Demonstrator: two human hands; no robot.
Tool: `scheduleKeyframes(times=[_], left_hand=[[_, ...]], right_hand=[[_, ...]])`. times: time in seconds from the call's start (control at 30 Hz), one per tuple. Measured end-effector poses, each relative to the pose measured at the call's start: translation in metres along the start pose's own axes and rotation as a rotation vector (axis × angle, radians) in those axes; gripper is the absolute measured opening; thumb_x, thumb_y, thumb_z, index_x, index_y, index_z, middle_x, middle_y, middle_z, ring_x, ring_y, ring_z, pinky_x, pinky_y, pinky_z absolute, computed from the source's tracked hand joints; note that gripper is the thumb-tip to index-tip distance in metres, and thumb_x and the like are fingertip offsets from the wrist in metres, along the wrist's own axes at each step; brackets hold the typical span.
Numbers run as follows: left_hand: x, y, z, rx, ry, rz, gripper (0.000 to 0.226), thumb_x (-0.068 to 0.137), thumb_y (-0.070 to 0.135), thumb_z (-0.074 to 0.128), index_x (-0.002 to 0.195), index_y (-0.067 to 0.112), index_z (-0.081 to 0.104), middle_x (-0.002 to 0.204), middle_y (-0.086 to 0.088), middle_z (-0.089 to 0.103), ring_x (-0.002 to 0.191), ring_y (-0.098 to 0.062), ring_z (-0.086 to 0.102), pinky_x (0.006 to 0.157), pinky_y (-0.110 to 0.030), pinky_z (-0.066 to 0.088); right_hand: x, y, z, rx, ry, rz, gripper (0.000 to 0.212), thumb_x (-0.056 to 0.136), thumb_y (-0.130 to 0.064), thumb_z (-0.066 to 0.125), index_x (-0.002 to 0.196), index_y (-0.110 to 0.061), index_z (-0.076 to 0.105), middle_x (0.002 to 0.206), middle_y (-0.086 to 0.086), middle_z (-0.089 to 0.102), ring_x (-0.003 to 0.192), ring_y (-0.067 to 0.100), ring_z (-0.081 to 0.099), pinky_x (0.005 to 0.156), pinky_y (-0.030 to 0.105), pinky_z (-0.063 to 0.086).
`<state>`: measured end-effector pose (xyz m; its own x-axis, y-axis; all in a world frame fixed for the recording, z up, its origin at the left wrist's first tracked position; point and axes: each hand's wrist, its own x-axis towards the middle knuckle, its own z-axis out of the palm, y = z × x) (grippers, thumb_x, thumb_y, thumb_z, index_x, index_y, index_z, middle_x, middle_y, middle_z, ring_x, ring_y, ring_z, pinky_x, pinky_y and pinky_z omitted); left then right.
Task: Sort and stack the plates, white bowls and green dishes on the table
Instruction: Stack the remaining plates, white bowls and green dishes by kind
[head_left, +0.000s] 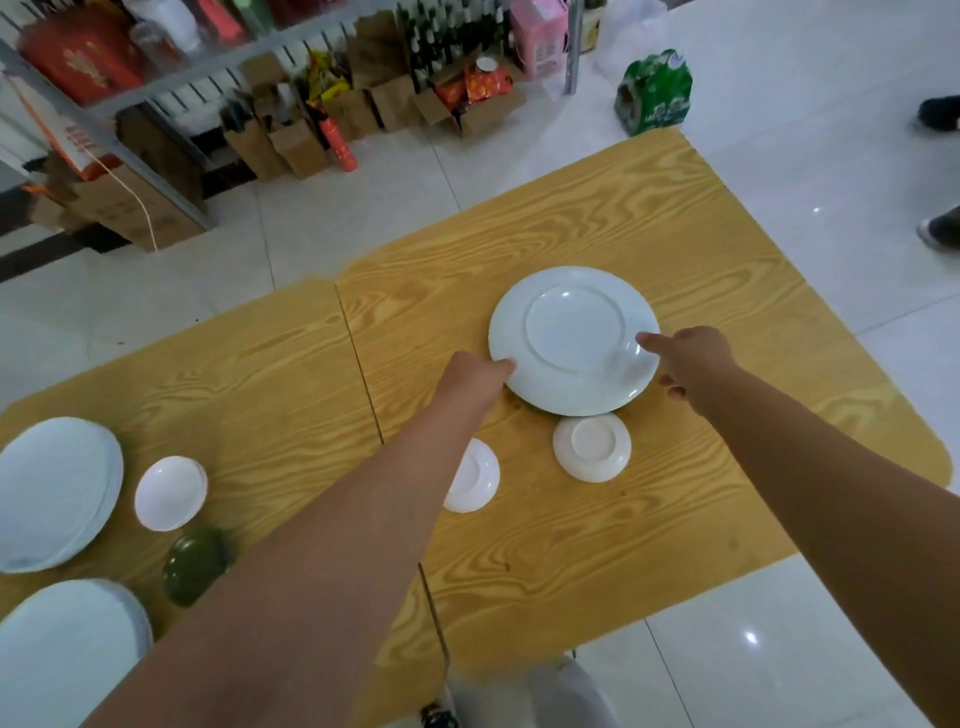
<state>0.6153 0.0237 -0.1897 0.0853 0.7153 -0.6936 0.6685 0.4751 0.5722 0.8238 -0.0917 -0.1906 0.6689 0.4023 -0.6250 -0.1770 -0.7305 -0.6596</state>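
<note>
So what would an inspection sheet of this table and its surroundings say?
Surface: wood-grain table, seam across it.
Job's things: large white plate upside down at centre; right upturned bowl and left upturned bowl nearer the person, the left partly under the forearm; at far left, far plate stack, near plate stack, white bowl stack, green dish.
Clutter: nothing seen.
Hands: left hand touches the plate's left rim; right hand has a finger on its right rim.
Cables: thin pale cord over a cardboard box.
Surroundings: tiled floor, shelving, green bottle pack, shoes at right.
</note>
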Motion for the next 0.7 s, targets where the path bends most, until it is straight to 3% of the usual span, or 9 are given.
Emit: scheduleKeyframes(times=[0.07, 0.13, 0.27, 0.37, 0.47, 0.6, 0.7], left_hand=[[0.004, 0.002, 0.003, 0.017, 0.009, 0.027, 0.054, 0.085, 0.041, 0.07, 0.118, -0.002, 0.061, 0.107, -0.017, 0.067, 0.083, -0.026, 0.065, 0.057, -0.027, 0.044], [0.011, 0.003, 0.006, 0.007, 0.01, 0.042, 0.052, 0.083, 0.038, 0.071, 0.113, -0.004, 0.062, 0.103, -0.019, 0.069, 0.09, -0.032, 0.068, 0.062, -0.029, 0.048], [0.016, 0.003, 0.011, 0.026, -0.011, 0.08, 0.023, 0.084, 0.026, 0.073, 0.082, 0.005, 0.065, 0.069, -0.008, 0.064, 0.053, -0.017, 0.055, 0.056, -0.027, 0.044], [0.016, 0.001, 0.013, 0.051, 0.003, 0.114, 0.025, 0.084, 0.022, 0.075, 0.068, 0.008, 0.06, 0.062, -0.006, 0.062, 0.047, -0.015, 0.053, 0.055, -0.026, 0.045], [0.009, 0.004, 0.005, -0.016, -0.019, 0.133, 0.022, 0.084, 0.019, 0.076, 0.072, 0.006, 0.063, 0.065, -0.008, 0.064, 0.048, -0.015, 0.056, 0.053, -0.026, 0.047], [-0.008, 0.012, -0.018, -0.098, -0.017, 0.152, 0.018, 0.083, 0.017, 0.076, 0.08, 0.003, 0.066, 0.07, -0.011, 0.069, 0.056, -0.019, 0.062, 0.07, -0.035, 0.057], [-0.023, 0.013, -0.049, -0.211, -0.001, 0.142, 0.016, 0.084, 0.012, 0.076, 0.088, 0.008, 0.061, 0.077, -0.012, 0.07, 0.063, -0.019, 0.066, 0.068, -0.033, 0.059]], right_hand=[[0.009, 0.001, 0.002, 0.006, 0.01, 0.016, 0.034, 0.084, -0.032, 0.073, 0.08, -0.005, 0.055, 0.071, 0.012, 0.056, 0.054, 0.021, 0.051, 0.047, 0.029, 0.04], [0.017, 0.001, 0.005, 0.014, 0.021, 0.026, 0.037, 0.084, -0.034, 0.073, 0.076, -0.005, 0.053, 0.068, 0.011, 0.056, 0.049, 0.02, 0.05, 0.045, 0.028, 0.037], [0.027, 0.004, 0.011, 0.032, 0.0, 0.065, 0.04, 0.081, -0.037, 0.077, 0.086, -0.004, 0.056, 0.071, 0.011, 0.058, 0.054, 0.02, 0.053, 0.05, 0.029, 0.04], [0.03, 0.007, 0.011, 0.042, -0.005, 0.048, 0.036, 0.079, -0.035, 0.08, 0.084, -0.006, 0.058, 0.074, 0.008, 0.056, 0.061, 0.023, 0.052, 0.061, 0.035, 0.045], [0.022, 0.006, 0.008, 0.049, -0.011, 0.043, 0.034, 0.08, -0.035, 0.079, 0.087, -0.006, 0.061, 0.075, 0.006, 0.056, 0.062, 0.023, 0.051, 0.062, 0.034, 0.044], [0.002, -0.01, 0.009, 0.084, -0.025, -0.015, 0.037, 0.082, -0.033, 0.078, 0.101, -0.004, 0.065, 0.075, 0.002, 0.055, 0.06, 0.018, 0.049, 0.058, 0.031, 0.042], [-0.024, -0.035, 0.017, 0.083, -0.054, -0.079, 0.037, 0.083, -0.034, 0.077, 0.107, -0.01, 0.061, 0.082, 0.003, 0.058, 0.066, 0.018, 0.052, 0.06, 0.031, 0.044]])
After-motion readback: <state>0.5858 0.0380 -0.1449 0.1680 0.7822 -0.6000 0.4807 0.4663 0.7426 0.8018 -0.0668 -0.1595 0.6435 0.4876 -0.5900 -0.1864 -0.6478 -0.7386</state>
